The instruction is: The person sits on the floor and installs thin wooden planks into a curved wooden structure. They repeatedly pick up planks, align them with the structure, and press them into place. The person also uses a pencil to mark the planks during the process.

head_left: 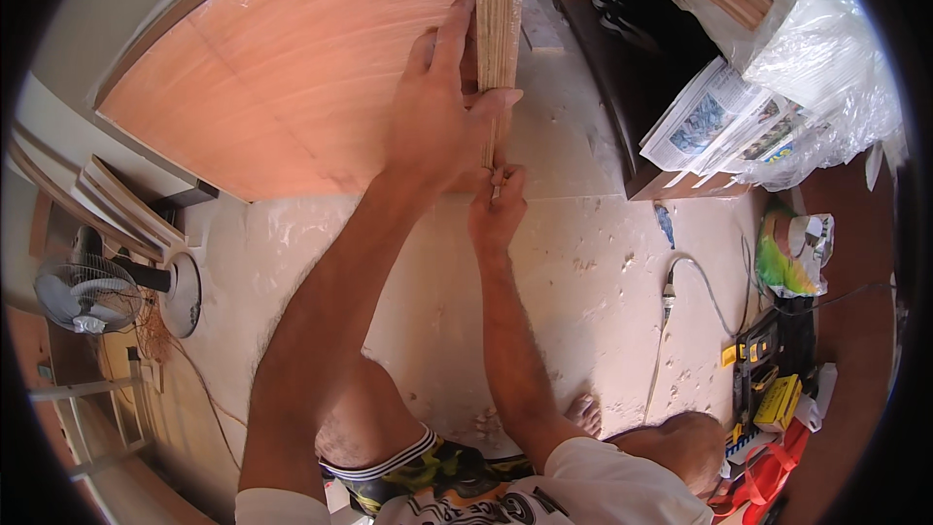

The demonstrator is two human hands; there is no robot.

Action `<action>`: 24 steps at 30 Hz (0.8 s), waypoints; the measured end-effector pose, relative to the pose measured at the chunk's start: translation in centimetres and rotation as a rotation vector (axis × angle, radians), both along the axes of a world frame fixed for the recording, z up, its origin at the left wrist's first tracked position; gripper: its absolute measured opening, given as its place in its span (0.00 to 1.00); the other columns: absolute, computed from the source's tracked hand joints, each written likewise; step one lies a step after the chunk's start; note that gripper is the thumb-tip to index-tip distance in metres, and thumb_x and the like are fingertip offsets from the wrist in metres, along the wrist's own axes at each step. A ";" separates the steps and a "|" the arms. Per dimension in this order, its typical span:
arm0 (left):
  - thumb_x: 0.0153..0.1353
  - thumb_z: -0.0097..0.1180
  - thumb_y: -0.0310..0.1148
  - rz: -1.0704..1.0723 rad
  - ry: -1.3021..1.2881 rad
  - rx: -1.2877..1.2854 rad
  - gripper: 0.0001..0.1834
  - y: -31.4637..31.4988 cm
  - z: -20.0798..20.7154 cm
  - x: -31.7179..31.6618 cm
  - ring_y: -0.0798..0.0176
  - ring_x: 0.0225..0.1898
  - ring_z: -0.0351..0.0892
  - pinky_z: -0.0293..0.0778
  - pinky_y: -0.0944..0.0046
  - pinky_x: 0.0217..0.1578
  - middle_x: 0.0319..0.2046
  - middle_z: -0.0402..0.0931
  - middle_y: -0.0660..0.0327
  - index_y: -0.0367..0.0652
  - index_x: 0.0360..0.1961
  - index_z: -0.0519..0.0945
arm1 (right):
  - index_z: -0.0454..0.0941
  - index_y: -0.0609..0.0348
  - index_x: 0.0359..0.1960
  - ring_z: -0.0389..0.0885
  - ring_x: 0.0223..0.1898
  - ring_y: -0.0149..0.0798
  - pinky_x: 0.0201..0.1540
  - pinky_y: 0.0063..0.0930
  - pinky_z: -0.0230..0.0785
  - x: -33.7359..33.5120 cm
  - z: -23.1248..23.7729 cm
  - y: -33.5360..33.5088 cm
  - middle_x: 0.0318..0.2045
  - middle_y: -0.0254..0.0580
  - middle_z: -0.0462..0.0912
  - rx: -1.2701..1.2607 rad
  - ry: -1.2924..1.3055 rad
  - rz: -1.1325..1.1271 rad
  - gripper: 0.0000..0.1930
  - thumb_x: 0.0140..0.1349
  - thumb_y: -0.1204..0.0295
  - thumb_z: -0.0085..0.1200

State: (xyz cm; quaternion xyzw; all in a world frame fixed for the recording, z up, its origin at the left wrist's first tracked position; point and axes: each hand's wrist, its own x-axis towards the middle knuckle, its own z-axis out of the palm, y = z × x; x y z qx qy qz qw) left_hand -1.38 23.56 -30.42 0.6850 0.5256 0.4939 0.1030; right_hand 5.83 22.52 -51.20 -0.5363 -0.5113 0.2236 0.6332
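A large flat wooden door (292,87) with an orange-brown face stands upright in front of me, its pale grained edge (500,19) toward my right. My left hand (437,102) holds that edge, the fingers along the face and the thumb across the narrow side. Lower on the same edge, my right hand (499,209) is closed, with fingers curled tight close to the wood. What it pinches, if anything, is too small and too hidden to make out.
A fan (89,292) lies to the left near curved-looking wood strips (121,204). On the right stand a dark cabinet (637,160) with newspapers (709,122) and plastic sheeting (826,68). A cable connector (669,297), a tool case (756,355) and shavings (627,261) lie on the floor.
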 end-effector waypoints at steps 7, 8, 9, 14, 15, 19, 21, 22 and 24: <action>0.58 0.73 0.25 -0.032 -0.053 0.013 0.50 -0.4 0.5 0.6 0.56 0.46 0.88 0.90 0.60 0.44 0.52 0.76 0.49 0.33 0.77 0.56 | 0.67 0.60 0.39 0.79 0.35 0.62 0.41 0.44 0.75 0.2 0.1 0.2 0.42 0.55 0.85 0.015 0.012 0.020 0.06 0.69 0.79 0.53; 0.58 0.72 0.25 -0.029 -0.050 0.009 0.50 -0.4 0.5 0.6 0.56 0.46 0.88 0.90 0.60 0.43 0.52 0.77 0.49 0.33 0.77 0.56 | 0.67 0.61 0.39 0.79 0.35 0.62 0.41 0.44 0.75 0.1 0.1 0.2 0.43 0.55 0.85 0.020 0.022 0.024 0.06 0.70 0.79 0.52; 0.58 0.71 0.23 -0.045 -0.037 0.005 0.50 -0.5 0.5 0.6 0.54 0.47 0.87 0.89 0.59 0.45 0.53 0.75 0.48 0.34 0.77 0.55 | 0.67 0.61 0.39 0.79 0.36 0.62 0.42 0.45 0.75 0.1 0.1 0.2 0.44 0.55 0.86 0.019 0.025 0.025 0.06 0.70 0.79 0.52; 0.59 0.66 0.20 -0.031 0.014 -0.042 0.49 -0.7 1.1 0.5 0.52 0.50 0.87 0.89 0.58 0.48 0.57 0.71 0.47 0.36 0.78 0.53 | 0.68 0.63 0.42 0.81 0.37 0.63 0.43 0.48 0.75 0.0 -0.2 0.2 0.49 0.59 0.85 -0.130 0.040 0.063 0.08 0.70 0.74 0.55; 0.59 0.66 0.20 -0.039 -0.001 -0.050 0.49 -0.7 1.1 0.5 0.52 0.50 0.87 0.89 0.58 0.49 0.58 0.70 0.46 0.37 0.78 0.52 | 0.69 0.63 0.43 0.81 0.38 0.63 0.43 0.48 0.75 0.0 -0.2 0.2 0.49 0.59 0.85 -0.116 0.059 0.063 0.10 0.69 0.72 0.57; 0.59 0.68 0.22 -0.061 -0.052 -0.006 0.45 -0.3 0.4 0.5 0.54 0.45 0.89 0.87 0.59 0.43 0.56 0.76 0.49 0.37 0.76 0.59 | 0.71 0.65 0.49 0.83 0.41 0.62 0.46 0.46 0.75 0.3 -0.7 0.5 0.44 0.57 0.85 -0.012 0.107 0.037 0.18 0.66 0.68 0.63; 0.60 0.68 0.21 -0.059 -0.063 -0.017 0.41 -0.5 0.3 -0.2 0.55 0.42 0.89 0.86 0.60 0.40 0.55 0.80 0.51 0.37 0.73 0.63 | 0.69 0.65 0.50 0.85 0.44 0.57 0.48 0.43 0.76 0.1 -1.1 0.6 0.45 0.54 0.85 -0.007 0.074 0.030 0.22 0.62 0.68 0.68; 0.60 0.67 0.20 -0.053 -0.067 -0.060 0.39 -0.8 0.5 -0.9 0.56 0.43 0.89 0.86 0.60 0.41 0.55 0.80 0.51 0.36 0.71 0.64 | 0.67 0.63 0.49 0.86 0.46 0.52 0.49 0.41 0.77 0.1 -1.3 0.4 0.49 0.53 0.86 -0.040 0.032 0.036 0.25 0.60 0.68 0.70; 0.60 0.64 0.17 -0.060 -0.083 -0.119 0.36 -1.6 0.3 -2.0 0.58 0.44 0.88 0.84 0.61 0.42 0.55 0.80 0.51 0.36 0.69 0.65 | 0.64 0.62 0.50 0.87 0.49 0.47 0.51 0.37 0.78 0.9 -1.8 0.1 0.53 0.51 0.86 -0.056 -0.024 0.067 0.29 0.57 0.68 0.74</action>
